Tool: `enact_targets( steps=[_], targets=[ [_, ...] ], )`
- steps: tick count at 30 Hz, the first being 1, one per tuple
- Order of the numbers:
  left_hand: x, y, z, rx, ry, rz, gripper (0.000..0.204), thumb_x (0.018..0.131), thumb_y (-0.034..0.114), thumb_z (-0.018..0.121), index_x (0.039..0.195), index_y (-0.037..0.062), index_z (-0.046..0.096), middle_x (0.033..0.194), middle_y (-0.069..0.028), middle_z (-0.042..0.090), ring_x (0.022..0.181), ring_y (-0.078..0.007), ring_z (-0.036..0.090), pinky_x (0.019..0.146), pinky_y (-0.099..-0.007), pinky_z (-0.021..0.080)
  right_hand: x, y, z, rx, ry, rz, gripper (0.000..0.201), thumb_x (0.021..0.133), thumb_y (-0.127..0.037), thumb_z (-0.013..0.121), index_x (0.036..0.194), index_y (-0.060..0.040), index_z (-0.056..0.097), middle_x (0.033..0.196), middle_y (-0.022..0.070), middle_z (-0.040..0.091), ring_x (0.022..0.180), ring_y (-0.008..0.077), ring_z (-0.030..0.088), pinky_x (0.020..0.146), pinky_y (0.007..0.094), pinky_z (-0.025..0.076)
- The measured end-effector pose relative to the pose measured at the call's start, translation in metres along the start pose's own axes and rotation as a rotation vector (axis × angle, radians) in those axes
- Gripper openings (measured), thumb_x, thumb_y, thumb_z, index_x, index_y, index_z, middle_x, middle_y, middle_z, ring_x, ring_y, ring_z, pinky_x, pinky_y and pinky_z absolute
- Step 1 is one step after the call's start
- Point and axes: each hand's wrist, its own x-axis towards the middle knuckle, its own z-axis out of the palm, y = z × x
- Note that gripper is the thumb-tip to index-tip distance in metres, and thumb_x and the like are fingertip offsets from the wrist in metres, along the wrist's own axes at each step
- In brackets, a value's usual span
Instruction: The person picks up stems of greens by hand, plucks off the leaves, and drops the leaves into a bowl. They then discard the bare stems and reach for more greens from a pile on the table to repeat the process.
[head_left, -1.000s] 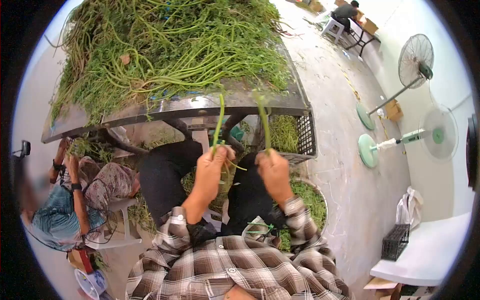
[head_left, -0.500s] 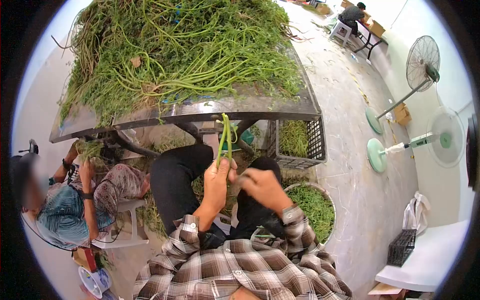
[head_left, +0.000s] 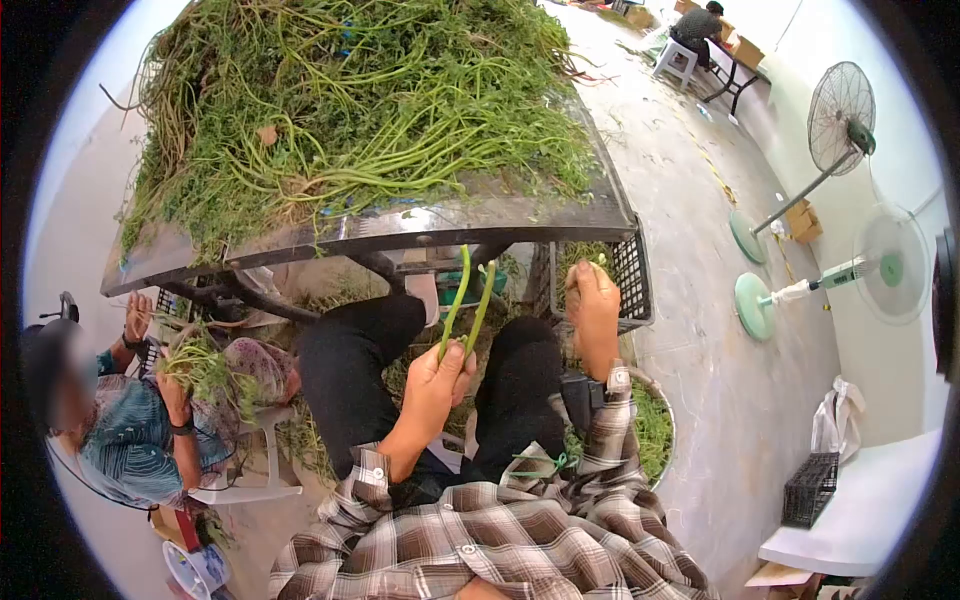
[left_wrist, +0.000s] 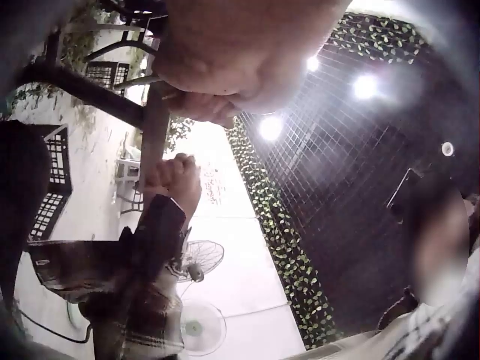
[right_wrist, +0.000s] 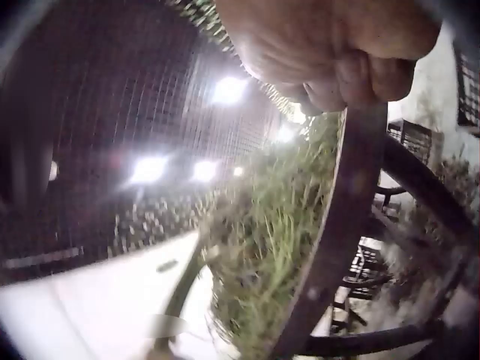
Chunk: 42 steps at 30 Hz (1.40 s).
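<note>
My left hand (head_left: 432, 388) holds a couple of thick green stems (head_left: 459, 295) upright between thumb and fingers, over my lap. The right hand (head_left: 597, 308) is raised apart from it, near the table's front right corner. Its fingers are curled, and a short pale-green stem end (head_left: 600, 259) pokes out at the fingertips. A large heap of leafy green stems (head_left: 350, 110) covers the table (head_left: 500, 208) in front of me. In the left wrist view, the left hand (left_wrist: 240, 64) hides the stems it grips.
A black crate (head_left: 630, 275) with greens stands under the table's right end. Beside my right leg is a round basket (head_left: 668, 440) of greens. A person (head_left: 150, 430) sits at the left holding greens (head_left: 205, 370). Two fans (head_left: 842, 120) stand on the right.
The right hand came in to the left hand and its stems, then moved up and right, away from it. The left hand has kept its stems. The seated person has raised a hand.
</note>
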Motion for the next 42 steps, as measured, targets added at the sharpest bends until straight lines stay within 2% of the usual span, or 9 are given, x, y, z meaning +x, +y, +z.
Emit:
enact_targets(
  steps=[6,20,22,23,25,27,31,34,42],
  targets=[
    [0.007,-0.014,0.012,0.343,0.009,0.146,0.032,0.094,0.029,0.044,0.075,0.0043,0.052,0.057,0.0033,0.041,0.051,-0.0045,0.036,0.046,-0.0210,0.028,-0.039,-0.011,0.043,-0.009,-0.359,0.217,0.020,0.088,-0.022,0.057,0.098,-0.0044,0.057,0.063,-0.0081,0.044,0.052,0.0001,0.035,0.043,0.0162,0.026],
    [0.002,-0.001,-0.004,0.448,-0.071,0.161,0.032,0.094,0.027,0.043,0.078,0.0007,0.052,0.061,-0.0015,0.045,0.056,-0.0093,0.041,0.053,-0.0252,0.035,0.006,-0.010,-0.002,0.387,0.169,-0.056,0.018,0.090,-0.020,0.051,0.080,-0.0052,0.055,0.054,-0.0058,0.036,0.043,0.0024,0.029,0.038,0.0190,0.022],
    [0.000,-0.004,-0.008,0.403,-0.022,0.136,0.031,0.094,0.026,0.044,0.080,0.0001,0.052,0.060,-0.0016,0.045,0.056,-0.0093,0.040,0.053,-0.0251,0.035,-0.005,-0.011,-0.007,-0.245,-0.038,0.028,0.018,0.090,-0.019,0.049,0.092,-0.0036,0.058,0.057,-0.0036,0.042,0.045,0.0038,0.035,0.039,0.0198,0.028],
    [0.001,0.002,-0.007,0.363,0.009,0.096,0.028,0.093,0.025,0.045,0.085,-0.0001,0.053,0.063,-0.0030,0.047,0.058,-0.0102,0.043,0.055,-0.0256,0.036,-0.011,-0.006,-0.004,-0.492,-0.325,-0.025,0.027,0.088,-0.019,0.050,0.109,-0.0017,0.056,0.074,0.0031,0.057,0.061,0.0087,0.050,0.053,0.0227,0.042],
    [0.008,0.006,-0.005,0.321,0.031,0.064,0.026,0.093,0.024,0.046,0.090,-0.0004,0.054,0.066,-0.0044,0.050,0.060,-0.0110,0.045,0.057,-0.0261,0.038,-0.023,0.035,0.005,-0.921,-0.418,-0.320,0.038,0.089,-0.021,0.050,0.121,-0.0001,0.048,0.104,0.0102,0.058,0.088,0.0142,0.055,0.076,0.0265,0.045],
    [0.017,0.001,-0.002,0.605,0.105,0.457,0.028,0.089,0.021,0.050,0.109,0.0013,0.049,0.078,-0.0120,0.058,0.068,-0.0215,0.057,0.063,-0.0316,0.043,-0.043,0.022,0.024,-0.374,-0.488,0.089,0.042,0.091,-0.023,0.048,0.126,0.0004,0.043,0.120,0.0132,0.051,0.107,0.0171,0.048,0.089,0.0303,0.040],
    [0.014,-0.006,-0.002,0.736,0.056,0.291,0.045,0.084,0.018,0.054,0.124,0.0048,0.037,0.095,-0.0214,0.059,0.084,-0.0370,0.060,0.072,-0.0402,0.046,-0.070,0.027,0.046,0.239,-0.591,0.290,0.041,0.093,-0.024,0.046,0.126,0.0007,0.042,0.117,0.0086,0.051,0.105,0.0161,0.048,0.088,0.0293,0.040],
    [0.008,-0.006,0.011,0.961,-0.036,0.129,0.060,0.078,0.003,0.051,0.132,0.0044,0.026,0.112,-0.0243,0.052,0.099,-0.0419,0.053,0.082,-0.0422,0.043,-0.076,0.043,0.066,0.233,-0.521,0.390,0.034,0.094,-0.027,0.043,0.114,0.0006,0.050,0.108,0.0079,0.055,0.096,0.0138,0.052,0.083,0.0282,0.043],
    [0.013,-0.035,0.007,0.833,-0.105,0.081,0.065,0.081,0.007,0.054,0.136,0.0060,0.020,0.119,-0.0244,0.049,0.113,-0.0354,0.049,0.091,-0.0394,0.039,-0.084,0.061,0.060,0.436,-0.164,0.460,0.031,0.096,-0.027,0.039,0.095,-0.0004,0.056,0.092,0.0083,0.059,0.082,0.0164,0.057,0.075,0.0296,0.046]
  ],
)
